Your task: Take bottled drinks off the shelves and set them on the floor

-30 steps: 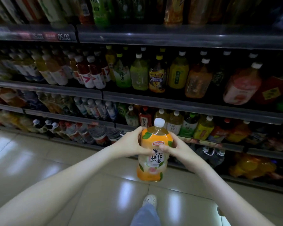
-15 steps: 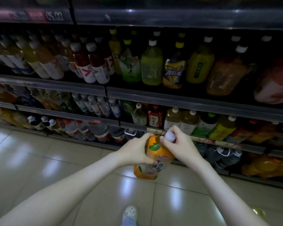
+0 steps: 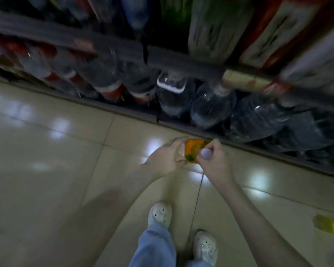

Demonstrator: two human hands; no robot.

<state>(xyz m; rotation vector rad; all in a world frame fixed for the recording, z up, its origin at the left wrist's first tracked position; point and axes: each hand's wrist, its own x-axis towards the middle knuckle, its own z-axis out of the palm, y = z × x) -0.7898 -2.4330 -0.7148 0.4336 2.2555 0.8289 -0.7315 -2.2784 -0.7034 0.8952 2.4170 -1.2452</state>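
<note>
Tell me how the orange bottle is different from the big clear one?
The small orange plastic bottle is coloured; the big clear plastic water bottle is see-through. The left hand and right hand hold the orange bottle; the water bottle sits on the shelf. Both are plastic.

orange bottle point(image 3: 193, 151): lowered, now close to floor point(image 3: 66, 170) | view: tilted steeply down

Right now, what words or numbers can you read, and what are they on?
No text can be read; the whole picture is blurred.
Orange bottle, held by the left hand and the right hand: seen from above, label unreadable.
Shelf-edge strip: only blurred marks.
Red-and-white packs at upper right: dark marks, too blurred to read.
Yellow sticker on the floor: too blurred to read.
</note>
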